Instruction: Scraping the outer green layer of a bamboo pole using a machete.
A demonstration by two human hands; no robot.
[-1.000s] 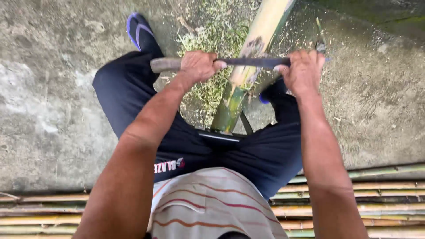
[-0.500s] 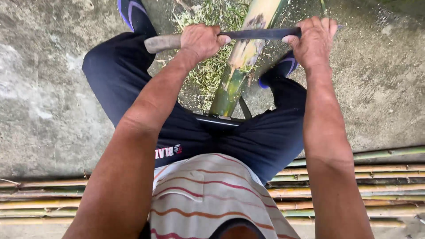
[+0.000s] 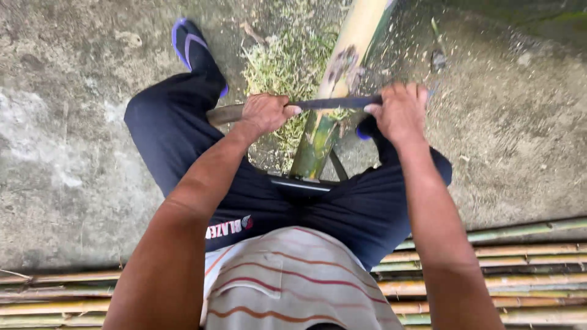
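Note:
A thick bamboo pole [image 3: 342, 73] runs from between my knees up toward the top of the head view. Its near end is green and its upper part is scraped pale yellow. A long dark blade [image 3: 330, 103] lies crosswise on the pole. My left hand [image 3: 264, 113] grips its wooden handle [image 3: 225, 113] at the left. At the blade's far end, just right of the pole, my right hand [image 3: 400, 112] holds it. I sit with dark trousers, legs spread either side of the pole.
Green and pale bamboo shavings [image 3: 287, 61] pile on the concrete ground [image 3: 73, 140] beside the pole. A blue sandal [image 3: 192, 46] is on my left foot. Several split bamboo slats [image 3: 520, 263] lie side by side under me.
The blade and both hands have come back down the pole toward me. The camera view has shifted slightly.

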